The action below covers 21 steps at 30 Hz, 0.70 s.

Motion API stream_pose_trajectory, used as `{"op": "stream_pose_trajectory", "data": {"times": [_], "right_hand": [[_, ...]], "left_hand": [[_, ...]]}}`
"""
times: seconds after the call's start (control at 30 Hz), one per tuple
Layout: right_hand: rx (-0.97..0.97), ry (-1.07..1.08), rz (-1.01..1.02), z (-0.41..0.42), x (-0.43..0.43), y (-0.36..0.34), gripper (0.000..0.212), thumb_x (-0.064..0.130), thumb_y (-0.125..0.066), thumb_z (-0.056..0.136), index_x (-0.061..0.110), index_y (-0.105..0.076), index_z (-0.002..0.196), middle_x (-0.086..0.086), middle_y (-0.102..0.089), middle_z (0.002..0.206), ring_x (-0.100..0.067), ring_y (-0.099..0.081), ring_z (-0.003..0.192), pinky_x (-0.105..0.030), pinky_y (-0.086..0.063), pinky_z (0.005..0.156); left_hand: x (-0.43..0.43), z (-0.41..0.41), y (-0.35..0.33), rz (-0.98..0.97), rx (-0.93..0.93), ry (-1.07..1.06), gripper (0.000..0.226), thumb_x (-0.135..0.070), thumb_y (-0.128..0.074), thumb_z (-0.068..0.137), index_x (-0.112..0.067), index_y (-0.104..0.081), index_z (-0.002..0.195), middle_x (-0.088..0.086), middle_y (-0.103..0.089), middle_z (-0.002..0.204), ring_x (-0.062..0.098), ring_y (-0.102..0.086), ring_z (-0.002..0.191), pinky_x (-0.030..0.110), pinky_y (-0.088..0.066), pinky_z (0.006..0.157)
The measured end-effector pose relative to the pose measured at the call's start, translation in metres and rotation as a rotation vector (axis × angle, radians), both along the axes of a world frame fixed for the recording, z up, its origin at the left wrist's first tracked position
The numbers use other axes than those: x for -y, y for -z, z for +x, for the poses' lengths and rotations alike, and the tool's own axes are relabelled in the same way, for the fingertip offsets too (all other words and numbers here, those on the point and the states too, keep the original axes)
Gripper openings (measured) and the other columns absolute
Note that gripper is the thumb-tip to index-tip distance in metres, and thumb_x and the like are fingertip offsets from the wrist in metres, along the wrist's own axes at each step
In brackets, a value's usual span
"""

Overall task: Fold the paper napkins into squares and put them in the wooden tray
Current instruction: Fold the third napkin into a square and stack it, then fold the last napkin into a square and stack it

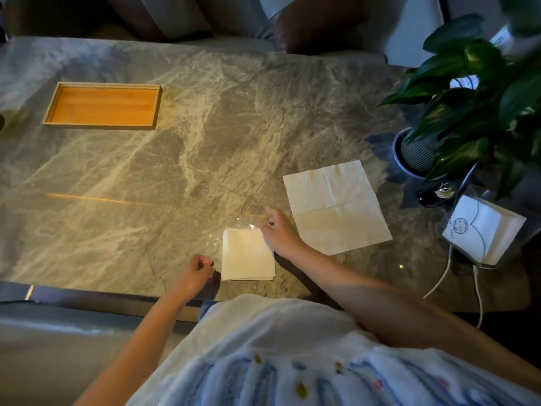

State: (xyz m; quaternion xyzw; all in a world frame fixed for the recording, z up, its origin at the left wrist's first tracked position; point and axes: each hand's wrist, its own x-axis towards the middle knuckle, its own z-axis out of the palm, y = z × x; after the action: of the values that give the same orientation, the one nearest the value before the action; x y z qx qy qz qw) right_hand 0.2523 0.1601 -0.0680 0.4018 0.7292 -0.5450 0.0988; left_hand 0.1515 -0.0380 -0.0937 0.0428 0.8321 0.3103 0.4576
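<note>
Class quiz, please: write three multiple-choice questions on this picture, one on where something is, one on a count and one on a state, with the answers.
1. Where does the wooden tray sit on the table?
A. far left
B. at the near edge
C. in the middle

2. How many napkins lie loose on the table?
A. one
B. two
C. four

3. What state is the larger napkin, by the plant, in?
A. crumpled
B. rolled up
C. spread flat

Answers:
1 A: the tray lies at the far left, well away from the napkins.
2 B: only a small napkin and the larger napkin lie loose.
3 C: it lies flat, with its fold creases showing.
</note>
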Motion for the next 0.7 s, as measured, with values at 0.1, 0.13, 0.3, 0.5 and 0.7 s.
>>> {"op": "stream_pose_trajectory", "data": {"times": [0.1,0.13,0.3,0.5,0.7], "right_hand": [[0.125,0.068,-0.212,0.020,0.005,-0.007,0.045,0.042,-0.038,0.098,0.016,-0.035,0.135,-0.004,-0.043,0.136,-0.025,-0.045,0.126,-0.047,-0.045,0.100],[0.166,0.062,-0.305,0.028,0.006,-0.010,0.045,0.048,-0.035,0.098,0.019,-0.036,0.133,-0.001,-0.044,0.133,-0.024,-0.048,0.124,-0.045,-0.048,0.096],[0.196,0.020,-0.471,0.047,0.011,-0.019,0.064,0.059,-0.027,0.096,0.026,-0.018,0.150,0.000,-0.033,0.152,-0.020,-0.048,0.127,-0.035,-0.049,0.084],[0.188,-0.035,-0.387,0.049,0.014,-0.019,0.062,0.060,-0.027,0.095,0.027,-0.025,0.147,0.000,-0.040,0.144,-0.017,-0.050,0.119,-0.045,-0.047,0.099],[0.155,-0.016,-0.326,0.057,0.011,-0.013,0.060,0.058,-0.028,0.096,0.025,-0.027,0.146,-0.002,-0.040,0.145,-0.021,-0.048,0.121,-0.044,-0.046,0.098]], "left_hand": [[-0.008,0.003,-0.004,0.057,0.080,-0.071,0.014,-0.014,-0.048,0.096,-0.021,-0.055,0.086,0.005,-0.064,0.090,0.014,-0.065,0.073,0.028,-0.051,0.066],[-0.010,0.005,-0.006,0.054,0.089,-0.042,0.016,-0.019,-0.047,0.096,-0.022,-0.058,0.085,0.006,-0.067,0.091,0.016,-0.067,0.078,0.033,-0.053,0.073],[-0.015,0.010,-0.013,0.032,0.089,0.006,0.020,-0.029,-0.042,0.098,-0.023,-0.061,0.099,0.013,-0.066,0.107,0.031,-0.063,0.102,0.043,-0.051,0.090],[-0.013,0.014,-0.013,0.010,0.090,0.041,0.025,-0.023,-0.040,0.098,-0.011,-0.058,0.111,0.018,-0.064,0.099,0.026,-0.057,0.087,0.031,-0.044,0.068],[-0.013,0.015,-0.009,-0.004,0.035,0.072,0.016,-0.029,-0.042,0.097,-0.025,-0.056,0.091,0.009,-0.065,0.098,0.023,-0.061,0.089,0.033,-0.047,0.076]]}}
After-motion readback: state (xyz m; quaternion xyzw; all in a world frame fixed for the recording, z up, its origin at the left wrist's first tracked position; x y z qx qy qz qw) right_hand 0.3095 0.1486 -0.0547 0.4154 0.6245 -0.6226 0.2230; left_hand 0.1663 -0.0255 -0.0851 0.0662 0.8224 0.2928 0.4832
